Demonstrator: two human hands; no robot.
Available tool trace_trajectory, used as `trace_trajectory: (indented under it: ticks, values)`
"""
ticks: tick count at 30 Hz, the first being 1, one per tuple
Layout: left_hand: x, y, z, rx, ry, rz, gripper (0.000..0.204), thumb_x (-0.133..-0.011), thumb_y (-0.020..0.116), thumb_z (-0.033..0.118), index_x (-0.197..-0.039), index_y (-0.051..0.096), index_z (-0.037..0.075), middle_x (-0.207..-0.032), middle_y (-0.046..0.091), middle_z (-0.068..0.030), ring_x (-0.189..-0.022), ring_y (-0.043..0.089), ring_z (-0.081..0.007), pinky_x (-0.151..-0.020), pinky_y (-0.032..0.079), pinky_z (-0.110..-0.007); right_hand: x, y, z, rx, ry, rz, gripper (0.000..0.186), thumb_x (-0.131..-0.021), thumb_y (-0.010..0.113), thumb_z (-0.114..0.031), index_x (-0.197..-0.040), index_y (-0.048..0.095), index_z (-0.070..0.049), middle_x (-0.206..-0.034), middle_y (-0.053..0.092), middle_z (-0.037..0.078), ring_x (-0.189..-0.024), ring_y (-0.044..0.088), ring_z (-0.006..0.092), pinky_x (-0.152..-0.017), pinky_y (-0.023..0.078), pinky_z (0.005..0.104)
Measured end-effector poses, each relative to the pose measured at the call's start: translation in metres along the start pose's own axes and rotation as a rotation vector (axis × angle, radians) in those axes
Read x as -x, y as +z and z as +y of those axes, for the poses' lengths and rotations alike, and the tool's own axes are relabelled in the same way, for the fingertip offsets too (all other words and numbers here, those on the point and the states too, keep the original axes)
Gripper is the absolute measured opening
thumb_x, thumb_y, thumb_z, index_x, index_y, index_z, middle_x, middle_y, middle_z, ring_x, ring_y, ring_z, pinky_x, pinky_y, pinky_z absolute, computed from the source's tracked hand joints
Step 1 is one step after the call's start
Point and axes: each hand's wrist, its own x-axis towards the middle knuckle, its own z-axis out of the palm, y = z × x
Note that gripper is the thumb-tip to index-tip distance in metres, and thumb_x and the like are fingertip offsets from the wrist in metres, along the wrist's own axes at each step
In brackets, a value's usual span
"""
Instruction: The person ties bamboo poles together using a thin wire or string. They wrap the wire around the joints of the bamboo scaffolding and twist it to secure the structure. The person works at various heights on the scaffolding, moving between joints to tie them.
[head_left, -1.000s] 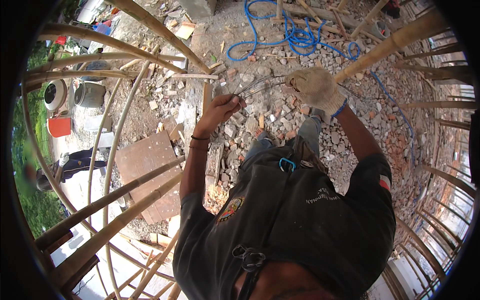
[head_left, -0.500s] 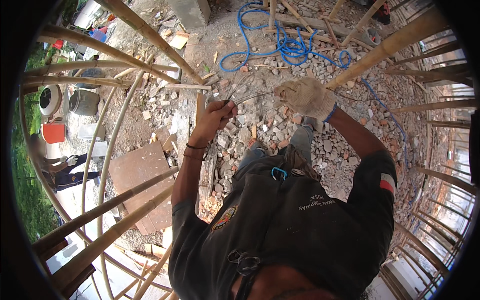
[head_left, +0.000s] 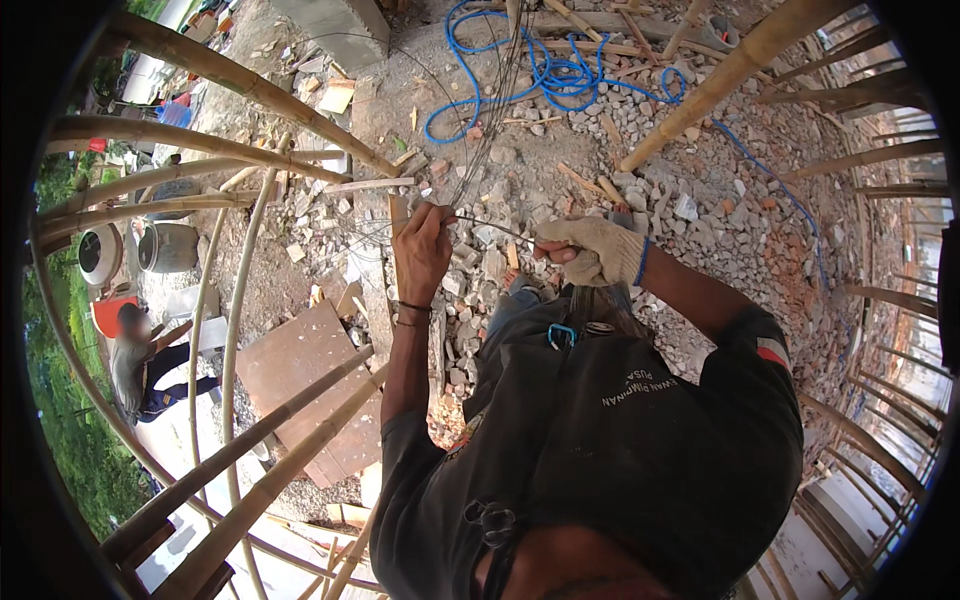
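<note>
My bare left hand (head_left: 424,255) is closed around a bundle of thin dark wires (head_left: 487,150), which fans away from me over the rubble. To its right, my right hand (head_left: 597,250) wears a beige knitted glove with a blue cuff. Its fingers are wrapped round the end of a dark strand of wire (head_left: 500,229) stretched between both hands. Looser wire loops trail off to the left of my left hand. A blue carabiner (head_left: 562,336) hangs at the front of my dark shirt.
Bamboo poles slant in from both sides, one pole (head_left: 740,85) close beyond my right hand. Broken stone and brick (head_left: 690,290) cover the ground. A tangled blue hose (head_left: 570,85) lies ahead. At left are a brown board (head_left: 300,375), buckets (head_left: 165,247) and another person (head_left: 150,365).
My right hand has come down towards my body. The wires now spread longer and farther ahead from my left hand, and the strand between my hands slopes down to the right.
</note>
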Motion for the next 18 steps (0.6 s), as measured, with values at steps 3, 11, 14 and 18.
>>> trace_trajectory:
  ticks: [3,11,14,18]
  values:
    - [0.001,0.012,-0.011,0.114,-0.096,-0.102,0.007,-0.082,0.061,-0.003,-0.082,0.06,0.003,-0.079,0.064,-0.0113,-0.069,0.062,-0.0347,-0.058,0.046,-0.04,0.006,0.007,-0.011,0.843,-0.421,0.263,0.037,-0.094,0.063,-0.036,-0.102,0.065,0.0,-0.071,0.062,0.003,-0.051,0.051,0.01,-0.045,0.041,0.027]
    - [0.002,0.028,-0.034,0.565,-0.46,-0.317,0.031,-0.101,0.054,0.024,-0.085,0.066,0.001,-0.064,0.06,-0.0032,-0.053,0.053,-0.0151,-0.052,0.04,-0.031,-0.004,0.006,-0.045,2.192,-1.241,0.59,0.026,-0.084,0.067,-0.03,-0.1,0.066,-0.009,-0.09,0.065,0.006,-0.083,0.068,0.0221,-0.068,0.055,0.0358]
    - [-0.021,-0.008,-0.007,0.826,-0.835,-0.618,0.036,-0.103,0.054,0.031,-0.089,0.069,0.001,-0.065,0.055,0.0037,-0.058,0.043,-0.0038,-0.053,0.035,-0.022,-0.003,-0.001,-0.055,2.243,-1.222,0.556,0.025,-0.084,0.066,-0.031,-0.095,0.065,-0.009,-0.088,0.064,0.006,-0.082,0.067,0.0223,-0.065,0.055,0.0362]
    - [-0.017,-0.018,0.004,0.969,-0.789,-0.559,0.038,-0.105,0.05,0.034,-0.1,0.07,0.002,-0.066,0.047,0.0087,-0.06,0.033,0.0,-0.052,0.025,-0.018,0.0,0.006,-0.063,2.271,-1.368,0.501,0.026,-0.085,0.066,-0.034,-0.086,0.064,-0.009,-0.086,0.064,0.006,-0.076,0.066,0.0237,-0.062,0.054,0.0378]
